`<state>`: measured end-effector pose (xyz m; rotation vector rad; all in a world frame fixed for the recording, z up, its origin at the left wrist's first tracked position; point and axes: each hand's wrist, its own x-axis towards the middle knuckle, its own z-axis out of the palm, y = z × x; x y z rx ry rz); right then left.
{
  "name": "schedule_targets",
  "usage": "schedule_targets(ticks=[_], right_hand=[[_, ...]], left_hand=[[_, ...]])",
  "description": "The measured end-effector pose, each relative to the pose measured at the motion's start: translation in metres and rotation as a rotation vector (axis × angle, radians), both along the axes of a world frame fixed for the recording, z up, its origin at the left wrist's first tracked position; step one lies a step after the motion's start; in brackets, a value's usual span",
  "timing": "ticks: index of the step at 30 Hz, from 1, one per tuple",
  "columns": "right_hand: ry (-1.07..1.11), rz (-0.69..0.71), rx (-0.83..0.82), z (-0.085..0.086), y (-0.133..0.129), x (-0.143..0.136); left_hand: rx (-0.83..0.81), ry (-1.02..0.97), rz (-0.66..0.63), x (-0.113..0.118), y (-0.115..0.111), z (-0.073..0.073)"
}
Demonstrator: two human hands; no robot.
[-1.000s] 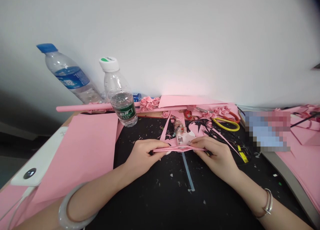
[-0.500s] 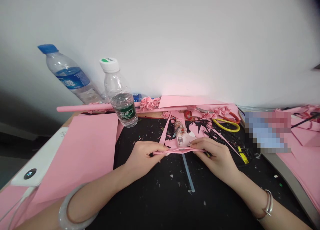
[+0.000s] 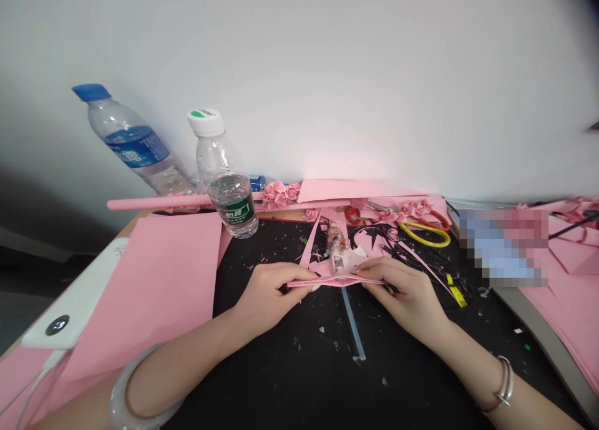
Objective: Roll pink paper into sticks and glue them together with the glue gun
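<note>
Both hands pinch a piece of folded pink paper (image 3: 334,283), seen nearly edge-on above a black mat. My left hand (image 3: 271,293) grips its left end between thumb and fingers. At the right end my right hand (image 3: 402,289) does the same. A slight gap shows between the paper's layers in the middle. Just behind the paper lies what looks like a pale hot glue gun (image 3: 345,263), its front end crusted with residue. A translucent glue stick (image 3: 354,327) runs out on the near side; the paper hides the part between.
Two bottles, one green-labelled (image 3: 233,205) and one blue-capped (image 3: 133,143), stand at the back left. Pink sheets (image 3: 154,280) and a white power bank (image 3: 70,305) lie left. Yellow-handled scissors (image 3: 423,235), paper roses (image 3: 281,194), and scraps are behind. A laptop-like grey edge (image 3: 528,324) borders the right.
The paper's middle has parted slightly, showing a small gap between its layers. Both hands keep their places and their hold; the whole view has shifted very slightly.
</note>
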<state>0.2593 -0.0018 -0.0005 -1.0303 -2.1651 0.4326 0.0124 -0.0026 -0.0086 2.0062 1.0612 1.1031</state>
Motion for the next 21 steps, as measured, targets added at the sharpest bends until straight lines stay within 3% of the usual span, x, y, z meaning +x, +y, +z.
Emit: schedule_targets(ticks=[21], right_hand=[[-0.011, 0.026, 0.016, 0.0, 0.0007, -0.0022]], left_hand=[[0.015, 0.008, -0.027, -0.0012, 0.0007, -0.005]])
